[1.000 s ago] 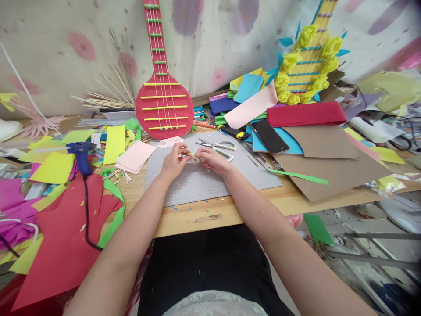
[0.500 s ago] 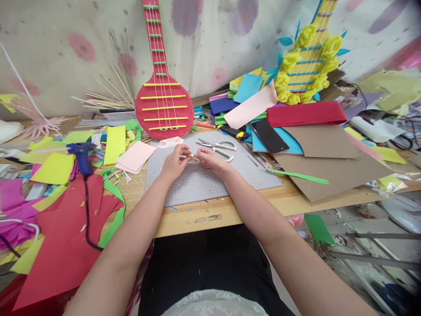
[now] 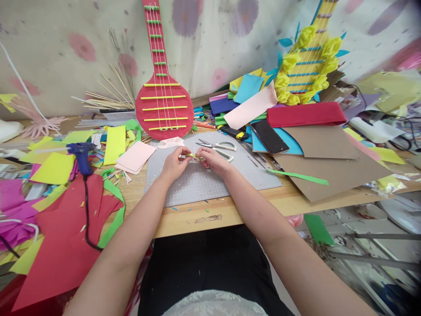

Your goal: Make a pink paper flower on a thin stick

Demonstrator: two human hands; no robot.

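Over the grey cutting mat (image 3: pixel 194 188), my left hand (image 3: pixel 176 164) and my right hand (image 3: pixel 212 159) are close together. Both pinch a small yellow strip (image 3: pixel 192 155) between their fingertips, one end each. Something pale shows just under the strip, too small to make out. White-handled scissors (image 3: pixel 223 149) lie on the mat right behind my right hand, blades pointing left. A folded pale pink paper piece (image 3: pixel 170 142) rests at the mat's back edge, beyond my left hand. Pale pink paper cards (image 3: pixel 136 157) are stacked to the left of the mat.
A red paper lute (image 3: pixel 164 107) leans on the wall behind the mat. A blue glue gun (image 3: pixel 82 156) stands among paper scraps at left. On the right lie a phone (image 3: pixel 269 137), brown cardboard (image 3: pixel 329 171) and a green strip (image 3: pixel 299 176). A yellow flowered instrument (image 3: pixel 305 66) stands at back right.
The yellow strip shows more plainly between my fingertips, and its angle has shifted slightly. My hands stay in nearly the same place.
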